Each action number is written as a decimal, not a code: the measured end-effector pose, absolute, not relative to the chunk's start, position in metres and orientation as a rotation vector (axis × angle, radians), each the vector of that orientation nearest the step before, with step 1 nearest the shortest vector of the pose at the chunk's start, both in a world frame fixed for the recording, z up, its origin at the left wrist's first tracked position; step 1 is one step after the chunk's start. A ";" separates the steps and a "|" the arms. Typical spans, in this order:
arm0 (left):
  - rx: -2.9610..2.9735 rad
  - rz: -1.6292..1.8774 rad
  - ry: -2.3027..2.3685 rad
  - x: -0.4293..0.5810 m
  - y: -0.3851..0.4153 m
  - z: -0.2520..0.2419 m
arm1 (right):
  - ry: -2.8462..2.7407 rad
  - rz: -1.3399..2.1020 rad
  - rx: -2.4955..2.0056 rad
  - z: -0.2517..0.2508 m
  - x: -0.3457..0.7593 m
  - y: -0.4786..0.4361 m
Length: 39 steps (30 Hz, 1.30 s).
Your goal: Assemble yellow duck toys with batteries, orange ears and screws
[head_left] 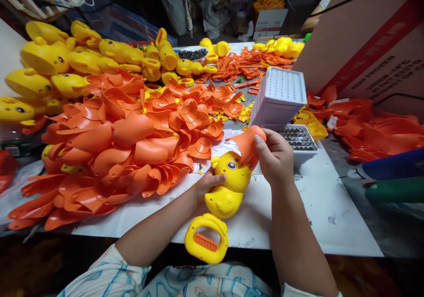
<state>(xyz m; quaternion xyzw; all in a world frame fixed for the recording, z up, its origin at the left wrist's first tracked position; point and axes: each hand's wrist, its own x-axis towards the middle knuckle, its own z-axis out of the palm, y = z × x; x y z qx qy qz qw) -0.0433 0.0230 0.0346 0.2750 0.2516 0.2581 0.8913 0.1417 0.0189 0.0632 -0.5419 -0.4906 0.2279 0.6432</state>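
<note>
My left hand [208, 183] is closed around the body of a yellow plastic toy duck [228, 200], its thumb lying on the duck's cheek. Below the body hangs the duck's looped yellow handle [222, 246], with an orange ribbed insert. Between the thumb and fingers of my right hand [276, 153] is a curved orange beak piece [247, 143], held against the front of the duck's head. Whether the beak piece is seated or only touching, I cannot tell. A large pile of loose orange beak pieces [132, 138] lies left of my hands.
Yellow duck toys [46, 58] are heaped at the back left. A stack of white trays [281, 94] stands behind my right hand, near a tray of small metal parts [298, 139]. A bowl of black pieces [192, 54] sits farther back. A cardboard box [371, 45] rises at right.
</note>
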 end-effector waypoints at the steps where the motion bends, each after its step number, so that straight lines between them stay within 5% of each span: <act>1: 0.569 0.541 0.546 -0.043 0.022 0.035 | -1.155 0.503 -1.287 0.062 0.143 0.018; 23: 0.629 0.514 0.621 -0.050 0.010 0.030 | -1.430 0.388 -1.565 0.044 0.144 0.010; 39: 1.054 0.696 0.791 -0.044 0.008 0.031 | -1.012 0.838 -1.226 0.044 0.134 0.033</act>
